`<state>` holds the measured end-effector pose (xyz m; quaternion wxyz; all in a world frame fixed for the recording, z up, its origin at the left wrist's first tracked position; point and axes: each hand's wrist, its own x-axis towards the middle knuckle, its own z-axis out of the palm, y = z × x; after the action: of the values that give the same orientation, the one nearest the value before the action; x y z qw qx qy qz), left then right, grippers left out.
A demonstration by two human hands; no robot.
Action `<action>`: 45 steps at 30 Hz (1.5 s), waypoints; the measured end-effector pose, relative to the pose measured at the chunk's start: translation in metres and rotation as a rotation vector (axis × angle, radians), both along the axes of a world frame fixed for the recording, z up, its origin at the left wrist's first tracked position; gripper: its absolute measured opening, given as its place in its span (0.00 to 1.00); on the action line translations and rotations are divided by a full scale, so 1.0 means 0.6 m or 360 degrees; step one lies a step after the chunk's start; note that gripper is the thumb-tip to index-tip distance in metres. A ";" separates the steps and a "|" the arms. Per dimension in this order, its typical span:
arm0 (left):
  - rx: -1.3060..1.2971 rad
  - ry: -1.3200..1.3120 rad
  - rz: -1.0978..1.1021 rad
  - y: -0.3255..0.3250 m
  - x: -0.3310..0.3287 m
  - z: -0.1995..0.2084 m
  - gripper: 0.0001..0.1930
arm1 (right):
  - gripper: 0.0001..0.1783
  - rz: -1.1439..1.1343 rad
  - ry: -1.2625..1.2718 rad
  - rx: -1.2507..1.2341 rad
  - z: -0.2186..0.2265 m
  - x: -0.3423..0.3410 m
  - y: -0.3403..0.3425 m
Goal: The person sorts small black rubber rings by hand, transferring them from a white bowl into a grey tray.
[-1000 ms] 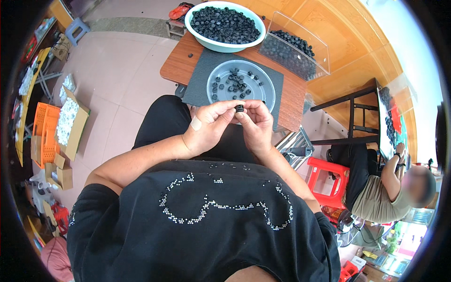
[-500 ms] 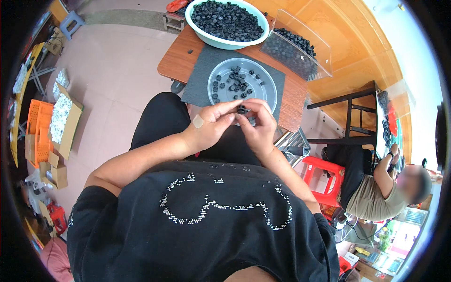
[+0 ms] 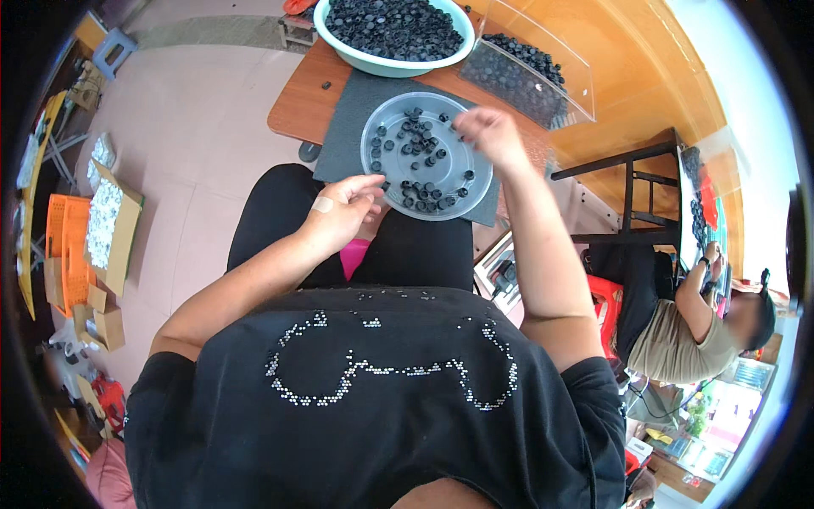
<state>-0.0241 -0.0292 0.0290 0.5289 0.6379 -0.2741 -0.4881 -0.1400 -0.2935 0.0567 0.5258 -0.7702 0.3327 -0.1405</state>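
My left hand [image 3: 337, 212] is at the near left rim of a clear round plastic basin [image 3: 486, 170]. A small black round plastic part [image 3: 385, 185] shows at its fingertips, seemingly pinched between thumb and forefinger. Raised over the basin's right side is my right hand [image 3: 492, 137], its fingers curled and smeared by motion; whether they hold anything is unclear. Inside the basin, small black parts [image 3: 415, 146] lie in a loose middle group, and others [image 3: 428, 197] gather at the near side. The basin stands on a dark grey mat [image 3: 343, 127].
On the brown table [image 3: 297, 106], a pale green tub [image 3: 386, 66] heaped with black parts stands at the back. A clear bin [image 3: 526, 76] of black parts is at the back right. To the right, another person [image 3: 691, 339] sits by a black-framed table [image 3: 627, 199]. Boxes and orange crates [image 3: 72, 254] stand left.
My hands, together over the basin's near edge before, are now apart. The right has swung up and right; the left has shifted slightly left. More parts show at the basin's near side.
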 end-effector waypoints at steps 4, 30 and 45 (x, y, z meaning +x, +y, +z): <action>0.0173 0.0062 -0.0015 0.000 -0.005 0.008 0.18 | 0.10 0.0082 0.0292 -0.1278 -0.090 -0.025 0.042; 0.0010 0.0255 0.0024 -0.036 -0.007 0.003 0.18 | 0.08 -0.0061 -0.0083 -0.0599 -0.060 -0.026 0.153; 0.0016 0.0618 0.0200 -0.060 0.008 -0.007 0.14 | 0.05 -0.0127 -0.0596 0.0429 -0.047 -0.033 0.185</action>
<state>-0.0190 -0.0650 0.0247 0.5981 0.5502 -0.1243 -0.5694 -0.1599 -0.1825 0.0287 0.6704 -0.6397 0.2753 -0.2559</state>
